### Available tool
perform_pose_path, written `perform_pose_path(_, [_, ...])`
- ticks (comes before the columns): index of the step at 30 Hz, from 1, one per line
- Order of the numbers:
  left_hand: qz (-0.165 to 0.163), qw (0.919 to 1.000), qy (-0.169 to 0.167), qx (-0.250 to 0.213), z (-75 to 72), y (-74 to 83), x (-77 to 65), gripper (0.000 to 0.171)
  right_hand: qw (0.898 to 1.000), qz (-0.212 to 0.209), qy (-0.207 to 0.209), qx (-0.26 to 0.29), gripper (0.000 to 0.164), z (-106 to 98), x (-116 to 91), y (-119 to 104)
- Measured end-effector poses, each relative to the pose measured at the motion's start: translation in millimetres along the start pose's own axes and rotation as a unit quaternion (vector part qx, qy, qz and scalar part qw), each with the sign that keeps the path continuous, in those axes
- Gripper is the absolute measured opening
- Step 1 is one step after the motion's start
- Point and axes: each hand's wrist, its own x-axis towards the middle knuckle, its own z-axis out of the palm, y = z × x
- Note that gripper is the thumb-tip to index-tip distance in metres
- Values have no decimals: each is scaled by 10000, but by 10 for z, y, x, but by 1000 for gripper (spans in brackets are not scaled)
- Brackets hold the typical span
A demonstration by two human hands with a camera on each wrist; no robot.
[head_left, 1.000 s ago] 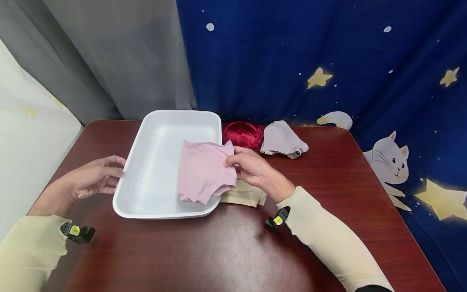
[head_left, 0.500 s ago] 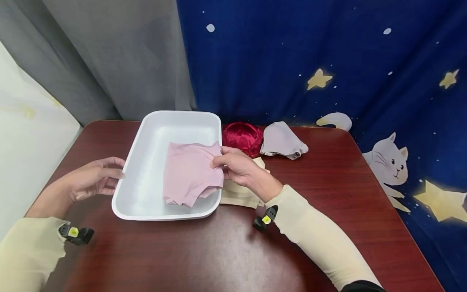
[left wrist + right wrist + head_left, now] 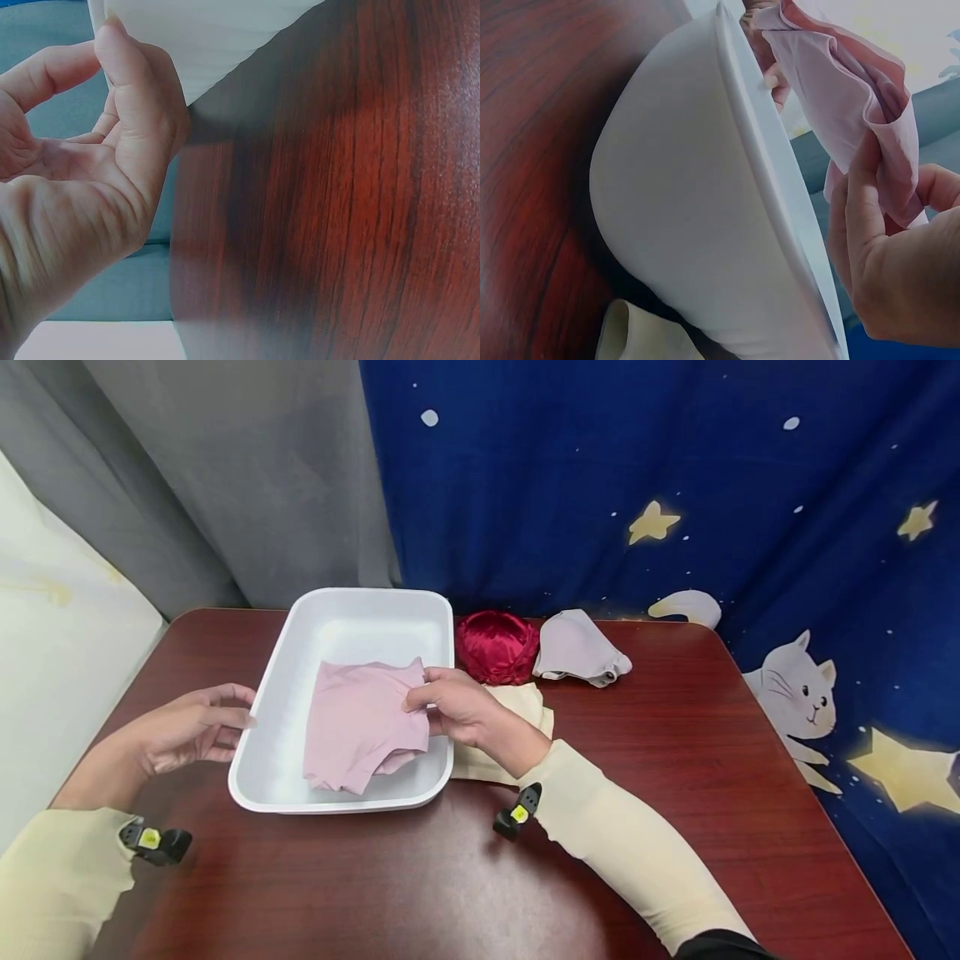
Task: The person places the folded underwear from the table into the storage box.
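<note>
A pair of folded pink briefs [image 3: 363,722] hangs over the white plastic tub [image 3: 382,628], its right edge pinched between the thumb and fingers of my right hand [image 3: 465,712]. In the right wrist view the briefs [image 3: 847,97] are above the level of the tub's rim [image 3: 761,169], with layers of cloth bunched at my fingers. On the opposite side my left hand [image 3: 197,727] holds the tub's left rim between thumb and fingertips. The left wrist view has this hand [image 3: 97,135] at the tub's wall [image 3: 202,37].
Right of the tub lie a shiny dark red satin garment [image 3: 497,647], a pale grey garment [image 3: 577,647] and a cream folded cloth [image 3: 525,706], partly behind my right hand. All rest on the reddish-brown wooden table [image 3: 652,735]. Curtains [image 3: 525,485] hang behind it.
My right hand has carried the pink briefs leftward from the tub's right side to over its middle. More of the cream cloth shows. My left hand stays at the rim.
</note>
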Motion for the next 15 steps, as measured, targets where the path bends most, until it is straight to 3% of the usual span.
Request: perform_pose_path(15, [18,10000,-52,-65,-14,12,-5,25,9994,204,245,-144,19,233,163,89])
